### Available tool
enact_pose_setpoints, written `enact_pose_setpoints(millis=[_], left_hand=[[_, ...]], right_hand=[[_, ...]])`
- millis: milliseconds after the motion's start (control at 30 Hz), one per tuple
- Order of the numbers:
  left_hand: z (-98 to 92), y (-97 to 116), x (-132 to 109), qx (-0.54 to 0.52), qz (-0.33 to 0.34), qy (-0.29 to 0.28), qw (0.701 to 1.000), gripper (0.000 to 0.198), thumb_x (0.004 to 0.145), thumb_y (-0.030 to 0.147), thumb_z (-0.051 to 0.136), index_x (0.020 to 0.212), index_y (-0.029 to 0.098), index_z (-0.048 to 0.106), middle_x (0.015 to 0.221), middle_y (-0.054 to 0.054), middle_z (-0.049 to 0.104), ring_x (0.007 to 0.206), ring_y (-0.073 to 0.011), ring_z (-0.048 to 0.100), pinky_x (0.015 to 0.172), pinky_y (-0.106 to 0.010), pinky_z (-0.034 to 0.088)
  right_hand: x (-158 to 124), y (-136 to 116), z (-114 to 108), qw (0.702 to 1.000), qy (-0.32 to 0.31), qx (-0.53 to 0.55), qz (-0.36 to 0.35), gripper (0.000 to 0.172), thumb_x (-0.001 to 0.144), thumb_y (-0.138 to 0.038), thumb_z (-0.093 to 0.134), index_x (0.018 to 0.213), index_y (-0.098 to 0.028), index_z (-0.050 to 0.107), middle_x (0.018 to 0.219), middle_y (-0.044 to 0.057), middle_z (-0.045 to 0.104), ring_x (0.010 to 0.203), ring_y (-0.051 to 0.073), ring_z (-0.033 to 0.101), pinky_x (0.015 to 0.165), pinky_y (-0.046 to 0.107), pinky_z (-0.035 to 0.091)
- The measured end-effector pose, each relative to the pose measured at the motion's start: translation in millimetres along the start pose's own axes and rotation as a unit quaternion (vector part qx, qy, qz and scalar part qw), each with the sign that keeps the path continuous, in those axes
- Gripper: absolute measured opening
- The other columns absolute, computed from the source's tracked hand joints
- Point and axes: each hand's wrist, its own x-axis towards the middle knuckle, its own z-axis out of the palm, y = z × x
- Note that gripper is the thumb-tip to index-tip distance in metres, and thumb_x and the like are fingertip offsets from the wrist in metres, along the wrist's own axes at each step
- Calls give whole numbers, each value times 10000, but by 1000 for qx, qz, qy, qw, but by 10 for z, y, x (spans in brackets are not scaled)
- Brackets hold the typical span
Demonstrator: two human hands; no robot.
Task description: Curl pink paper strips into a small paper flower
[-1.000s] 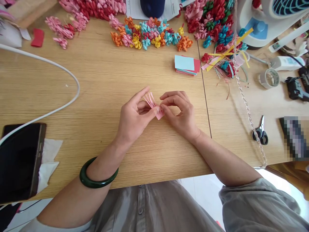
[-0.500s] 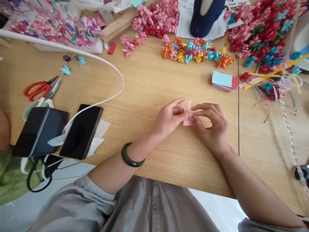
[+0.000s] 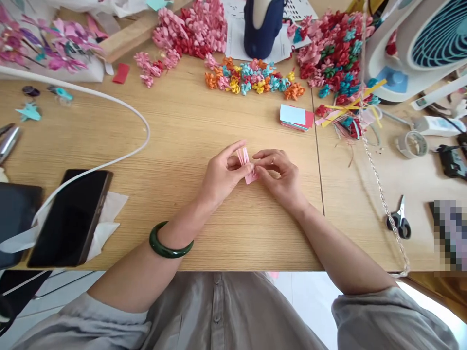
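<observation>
Between my hands is a small pink piece of paper (image 3: 251, 178), cut into thin strips at its upper end. My left hand (image 3: 225, 171) pinches it between thumb and fingers, with the index finger stretched past its top. My right hand (image 3: 279, 172) is closed too, thumb and fingertips pressed together at the paper's right edge, on its strips. The fingertips hide the middle of the piece. A stack of light blue and red paper pieces (image 3: 293, 115) lies beyond my right hand.
Multicoloured paper flowers (image 3: 255, 78) lie across the back, with pink ones (image 3: 197, 24) behind. A dark blue bottle (image 3: 260, 36) and a fan (image 3: 401, 58) stand there. A phone (image 3: 71, 214) and white cable (image 3: 138, 116) are left, scissors (image 3: 400, 221) right. A twisted cord (image 3: 375, 180) hangs at right.
The view has swung to the right, bringing the fan and black-handled scissors into sight and the red scissors out. Both hands keep hold of the pink paper, which is now slightly tilted.
</observation>
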Motion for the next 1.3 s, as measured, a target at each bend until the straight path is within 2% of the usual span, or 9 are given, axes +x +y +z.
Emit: enact_pose_setpoints(millis=[367,467,567,667,767,833,933,1067,1300], left_hand=[[3,-32,14,116,94,19,989,664,809,195,761,1455,212,607,971,-31,793,860,-223,749,897,-392,614],[35,81,0,162,102,17,981,674,825,130,715,1482,171,570,1052,-64,780,980,-237,744,965,-400,599],[-40,327,-209,330,157,17,930,508,805,138,752,1310,155,704,1238,-113,750,1184,-293,685,1099,-451,519],[-395,540,-629,404,227,48,885,309,920,205,665,1213,237,759,1259,-57,753,1201,-267,675,1117,-450,496],[-1009,587,-1113,483,245,238,806,345,917,281,695,1257,305,748,1254,-48,735,1239,-330,636,1153,-547,435],[-1426,547,-1372,531,175,306,770,458,892,293,732,1345,354,706,1377,-47,673,1336,-401,562,1209,-632,341],[-1836,459,-1582,567,99,312,756,633,868,321,753,1455,490,587,1512,25,563,1443,-489,439,1200,-719,296],[-1951,390,-1577,543,47,304,782,763,796,345,808,1504,453,544,1545,25,536,1459,-534,388,1184,-745,297],[-1985,368,-1431,531,29,335,778,804,722,382,852,1467,250,581,1485,-97,585,1429,-530,404,1206,-712,238]], right_hand=[[16,101,-3,973,31,-165,-156,99,941,-228,672,855,-277,685,1018,38,785,1004,245,648,923,472,543],[43,156,-5,977,71,-160,-119,127,880,-202,708,775,-260,668,1013,47,769,978,238,659,907,457,538],[82,229,-20,989,64,-128,-41,139,828,-164,692,724,-244,649,995,55,766,950,232,664,869,439,549],[116,282,-31,991,46,-123,-8,136,811,-163,686,702,-239,656,989,49,775,968,231,679,924,456,539],[133,301,-25,990,41,-134,-14,128,805,-176,692,698,-241,665,983,43,783,965,232,681,929,460,537],[139,306,-15,989,42,-140,-21,132,801,-173,694,691,-242,667,984,39,785,961,231,685,934,462,538],[147,311,-4,988,48,-147,-25,145,791,-164,696,673,-243,667,973,40,789,960,234,694,946,469,533],[157,314,-4,988,53,-147,-21,124,791,-182,703,684,-240,678,986,53,800,960,242,699,918,463,534],[152,305,-13,989,45,-140,-25,139,787,-163,707,676,-241,681,976,49,790,950,241,696,939,482,525]])
